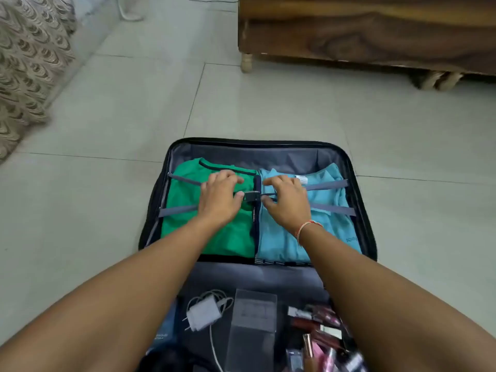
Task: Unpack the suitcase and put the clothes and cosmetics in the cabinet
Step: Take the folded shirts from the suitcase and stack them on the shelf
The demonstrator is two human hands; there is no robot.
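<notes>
Unstrapping step — the buckle is pinched by the left hand and right hand over folded clothes in the suitcase; release is needed next — then lifting.

Pale tiled floor; wooden furniture on turned legs at floor's far right; patterned fabric along floor's left edge; white cable on floor's far side

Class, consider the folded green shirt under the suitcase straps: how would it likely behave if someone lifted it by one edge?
The green shirt is soft folded cloth, so it would probably droop and unfold. It looks light for its size. The grey straps cross it at the buckle, so it would likely snag until they are released.
</notes>
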